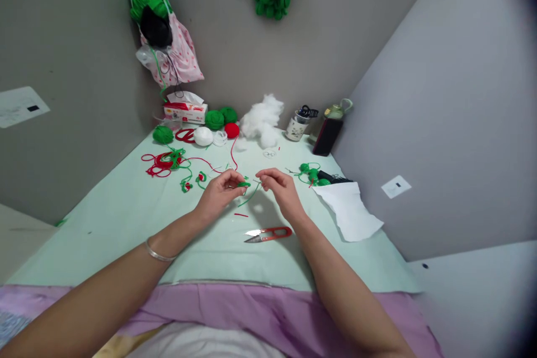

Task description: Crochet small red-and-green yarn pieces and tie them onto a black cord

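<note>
My left hand (220,193) is closed on a small green crochet piece (244,184) above the middle of the table. A loose green yarn tail (249,197) hangs below it, between the hands. Close by on the right, my right hand (280,189) pinches something thin at the end of the yarn; whether it is a needle or only the strand I cannot tell. Orange-handled thread snips (268,234) lie nearer to me, blades pointing left. A short red yarn scrap (241,215) rests just beyond them. Two small green, red and white crochet pieces (201,177) lie left of my left hand.
Tangled red and green yarn (165,163) spreads on the left. Yarn balls (215,119), a tissue box (185,112), white stuffing (262,120), a pen cup (296,127) and a dark phone (322,137) line the back. White paper (350,212) and green crochet balls (312,173) lie right.
</note>
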`<state>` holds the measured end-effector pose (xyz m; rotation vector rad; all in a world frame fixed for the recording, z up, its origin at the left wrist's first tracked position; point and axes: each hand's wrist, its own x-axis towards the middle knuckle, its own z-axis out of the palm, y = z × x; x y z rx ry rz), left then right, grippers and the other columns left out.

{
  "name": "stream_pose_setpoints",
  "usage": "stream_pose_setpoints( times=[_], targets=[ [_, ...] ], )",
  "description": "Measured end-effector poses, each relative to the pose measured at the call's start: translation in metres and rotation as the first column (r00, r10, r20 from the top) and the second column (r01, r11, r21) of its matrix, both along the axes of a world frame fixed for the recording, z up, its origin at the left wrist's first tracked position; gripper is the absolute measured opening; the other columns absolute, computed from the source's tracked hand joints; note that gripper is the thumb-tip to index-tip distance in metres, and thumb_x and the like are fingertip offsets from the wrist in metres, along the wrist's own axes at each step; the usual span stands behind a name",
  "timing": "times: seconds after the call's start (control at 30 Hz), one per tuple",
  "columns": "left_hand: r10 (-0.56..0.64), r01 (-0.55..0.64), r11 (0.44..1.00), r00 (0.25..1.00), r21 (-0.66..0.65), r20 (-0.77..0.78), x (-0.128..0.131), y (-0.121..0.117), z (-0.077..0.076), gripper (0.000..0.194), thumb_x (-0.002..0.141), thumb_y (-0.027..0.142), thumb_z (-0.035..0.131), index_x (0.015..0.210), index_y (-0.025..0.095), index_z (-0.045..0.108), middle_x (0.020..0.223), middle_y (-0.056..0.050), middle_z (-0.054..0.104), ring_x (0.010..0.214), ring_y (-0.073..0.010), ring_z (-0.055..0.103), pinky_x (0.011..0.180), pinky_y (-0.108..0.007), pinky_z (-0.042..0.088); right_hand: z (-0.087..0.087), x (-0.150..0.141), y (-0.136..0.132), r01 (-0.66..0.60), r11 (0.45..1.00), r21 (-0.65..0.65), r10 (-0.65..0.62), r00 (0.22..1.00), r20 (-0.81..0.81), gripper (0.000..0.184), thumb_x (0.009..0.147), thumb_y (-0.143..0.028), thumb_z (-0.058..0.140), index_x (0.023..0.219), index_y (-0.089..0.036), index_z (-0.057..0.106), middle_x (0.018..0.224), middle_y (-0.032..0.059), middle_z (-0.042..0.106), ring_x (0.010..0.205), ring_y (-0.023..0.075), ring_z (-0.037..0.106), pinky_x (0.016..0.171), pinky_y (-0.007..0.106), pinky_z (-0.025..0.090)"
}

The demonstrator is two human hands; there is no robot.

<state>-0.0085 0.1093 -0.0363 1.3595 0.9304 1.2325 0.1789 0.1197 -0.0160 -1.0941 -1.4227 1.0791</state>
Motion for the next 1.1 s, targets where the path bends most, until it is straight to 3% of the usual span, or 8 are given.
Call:
stream_pose_setpoints(
  times=[0.1, 0.37, 0.6, 0.73, 0.87, 1.0, 1.1],
  targets=[
    [-0.012, 0.012, 1.000, 1.000, -0.002, 0.005, 0.000, -0.001, 0.001, 0.020, 0.075, 0.027, 0.076, 0.087, 0.019, 0.063, 0.085, 0.001, 0.062, 0.079, -0.0147, 0.058, 0.076, -0.028, 0.045, 0.001, -0.004, -0.004, -0.088, 0.996, -0.010, 0.088, 0.994, 0.063, 0.016, 0.078, -0.031, 0.068, 0.086, -0.019, 0.074, 0.076, 0.0002, 0.062, 0.068, 0.0130, 0.051, 0.068, 0.028, 0.041],
    [-0.038, 0.037, 0.999, 0.999, -0.035, -0.006, -0.001, -0.001, 0.001, 0.019, 0.074, 0.029, 0.077, 0.085, 0.018, 0.067, 0.078, 0.001, 0.064, 0.074, -0.0154, 0.058, 0.071, -0.028, 0.044, -0.003, -0.001, -0.002, -0.268, 0.959, -0.093, 0.273, 0.961, 0.040, 0.022, 0.079, -0.039, 0.072, 0.087, -0.019, 0.071, 0.076, -0.0010, 0.062, 0.067, 0.0121, 0.050, 0.066, 0.027, 0.040],
    [-0.078, 0.077, 0.996, 0.996, -0.034, -0.034, -0.001, 0.001, -0.007, 0.023, 0.079, 0.033, 0.075, 0.093, 0.019, 0.065, 0.090, -0.001, 0.063, 0.085, -0.0159, 0.058, 0.078, -0.028, 0.044, -0.005, -0.006, -0.004, -0.151, 0.988, 0.032, 0.145, 0.979, 0.145, 0.017, 0.080, -0.035, 0.070, 0.078, -0.019, 0.070, 0.073, -0.0007, 0.060, 0.066, 0.0125, 0.050, 0.063, 0.027, 0.038],
    [-0.095, 0.093, 0.994, 0.995, -0.055, -0.032, -0.002, 0.001, -0.007, 0.022, 0.080, 0.036, 0.074, 0.087, 0.019, 0.061, 0.084, 0.001, 0.060, 0.079, -0.0147, 0.057, 0.075, -0.027, 0.042, -0.004, -0.003, -0.004, -0.218, 0.976, -0.006, 0.216, 0.966, 0.139, 0.015, 0.083, -0.034, 0.066, 0.083, -0.019, 0.071, 0.071, -0.0012, 0.061, 0.064, 0.0122, 0.052, 0.064, 0.028, 0.042],
    [-0.083, 0.081, 0.995, 0.996, -0.061, -0.024, -0.002, 0.001, -0.005, 0.024, 0.081, 0.038, 0.073, 0.089, 0.020, 0.060, 0.088, 0.000, 0.063, 0.083, -0.0161, 0.059, 0.077, -0.028, 0.042, -0.002, 0.009, 0.002, -0.298, 0.953, -0.058, 0.303, 0.949, 0.092, 0.021, 0.084, -0.024, 0.056, 0.097, -0.018, 0.072, 0.084, 0.0029, 0.069, 0.080, 0.0160, 0.065, 0.082, 0.033, 0.051],
    [-0.083, 0.084, 0.991, 0.996, -0.100, 0.022, -0.001, -0.002, -0.002, 0.024, 0.081, 0.038, 0.074, 0.087, 0.021, 0.058, 0.080, 0.003, 0.060, 0.082, -0.0167, 0.061, 0.078, -0.029, 0.044, -0.001, 0.013, 0.007, -0.150, 0.988, -0.032, 0.149, 0.988, -0.030, 0.019, 0.076, -0.020, 0.061, 0.092, -0.019, 0.072, 0.087, 0.0021, 0.072, 0.085, 0.0168, 0.068, 0.087, 0.035, 0.053],
    [-0.144, 0.142, 0.983, 0.990, -0.115, -0.011, 0.000, -0.004, 0.002, 0.022, 0.082, 0.038, 0.072, 0.091, 0.020, 0.062, 0.087, 0.000, 0.063, 0.082, -0.0162, 0.059, 0.076, -0.029, 0.044, -0.001, 0.008, 0.005, -0.076, 0.997, -0.024, 0.073, 0.990, -0.119, 0.015, 0.075, -0.023, 0.064, 0.088, -0.020, 0.072, 0.084, 0.0015, 0.072, 0.081, 0.0172, 0.068, 0.085, 0.036, 0.055]
  ],
)
